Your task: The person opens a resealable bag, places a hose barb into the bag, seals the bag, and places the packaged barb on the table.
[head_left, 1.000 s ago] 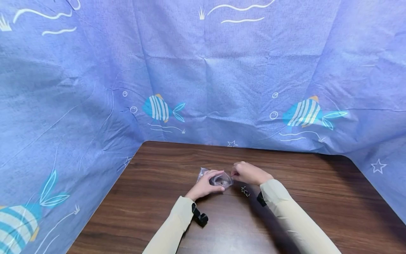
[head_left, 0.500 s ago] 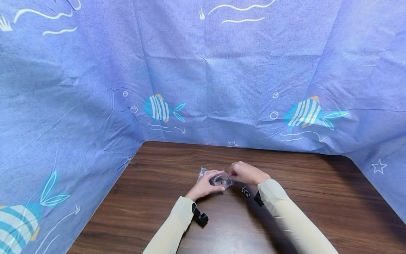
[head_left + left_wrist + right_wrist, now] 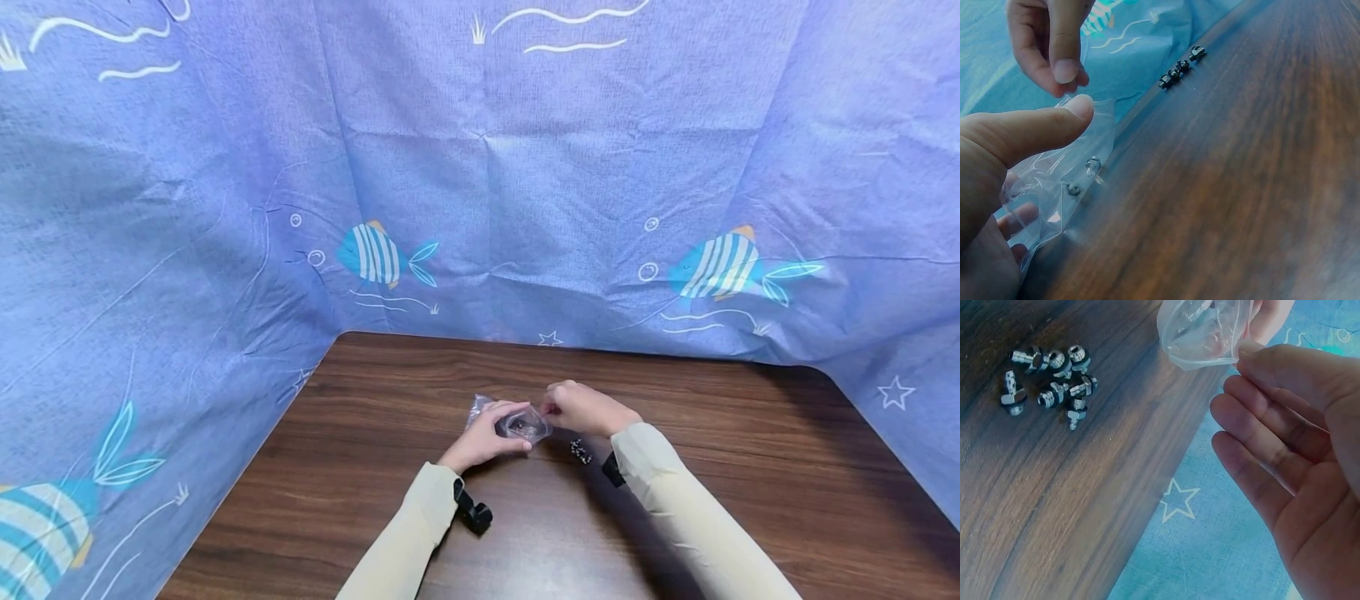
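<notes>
A clear plastic bag [image 3: 534,428] lies low over the table, its mouth spread open toward the right. My left hand [image 3: 480,440] holds it, thumb on the near side and fingers on the far side. Through the plastic in the left wrist view, a couple of small metal fittings [image 3: 1073,189] show inside. With thumb and forefinger, my right hand [image 3: 588,410] pinches the bag's rim [image 3: 1210,363]; its other fingers are loosely bent. Several metal hex fittings [image 3: 1034,359] with black rings lie in a loose cluster on the wood, near the right hand.
The brown wood-grain table [image 3: 420,375] extends around both hands. Behind it and to the left hangs a blue cloth [image 3: 555,183] with fish prints, meeting the table's far edge. A black wrist camera [image 3: 474,512] sits on the left wrist.
Compared with a second ago, my right hand has moved slightly left, closer to the bag. My left hand and the cluster of fittings keep their places.
</notes>
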Action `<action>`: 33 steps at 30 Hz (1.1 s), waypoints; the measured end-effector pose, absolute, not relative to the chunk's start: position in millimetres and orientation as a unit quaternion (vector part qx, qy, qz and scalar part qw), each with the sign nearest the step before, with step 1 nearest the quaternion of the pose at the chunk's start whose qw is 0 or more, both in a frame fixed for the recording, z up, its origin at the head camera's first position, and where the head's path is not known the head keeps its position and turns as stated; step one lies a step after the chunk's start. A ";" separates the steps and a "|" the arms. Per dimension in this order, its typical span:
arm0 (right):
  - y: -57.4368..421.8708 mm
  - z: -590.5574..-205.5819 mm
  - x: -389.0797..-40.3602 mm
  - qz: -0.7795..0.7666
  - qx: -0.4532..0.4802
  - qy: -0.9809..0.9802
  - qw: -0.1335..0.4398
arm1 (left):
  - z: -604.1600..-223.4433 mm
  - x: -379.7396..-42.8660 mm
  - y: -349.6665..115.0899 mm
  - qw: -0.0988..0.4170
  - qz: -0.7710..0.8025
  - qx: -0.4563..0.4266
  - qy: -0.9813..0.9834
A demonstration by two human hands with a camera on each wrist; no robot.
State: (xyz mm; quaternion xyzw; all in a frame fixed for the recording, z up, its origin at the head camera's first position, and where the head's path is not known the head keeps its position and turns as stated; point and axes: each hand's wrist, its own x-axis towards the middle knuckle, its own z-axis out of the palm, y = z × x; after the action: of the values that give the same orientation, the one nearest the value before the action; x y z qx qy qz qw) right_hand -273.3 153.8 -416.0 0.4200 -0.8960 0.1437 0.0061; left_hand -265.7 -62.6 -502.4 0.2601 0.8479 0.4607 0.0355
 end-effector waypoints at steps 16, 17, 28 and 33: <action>186.5 -412.5 -266.6 0.159 0.396 -0.904 -0.023 | -502.3 -264.8 -63.5 0.036 0.454 0.262 0.851; 188.9 -413.3 -266.1 0.159 0.395 -0.905 -0.025 | -502.2 -264.8 -63.3 0.036 0.454 0.263 0.851; 201.8 -422.9 -263.5 0.166 0.374 -0.911 -0.045 | -503.4 -265.2 -62.7 0.037 0.452 0.263 0.851; 205.9 -423.9 -261.5 0.169 0.369 -0.912 -0.052 | -502.9 -265.3 -63.2 0.036 0.458 0.268 0.847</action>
State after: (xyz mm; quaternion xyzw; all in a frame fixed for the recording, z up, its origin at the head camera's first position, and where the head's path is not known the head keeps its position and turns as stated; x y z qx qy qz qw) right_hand -261.5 205.9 -423.9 0.3695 -0.9123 0.1687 -0.0524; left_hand -265.3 -63.2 -502.9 0.2682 0.8470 0.4576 0.0356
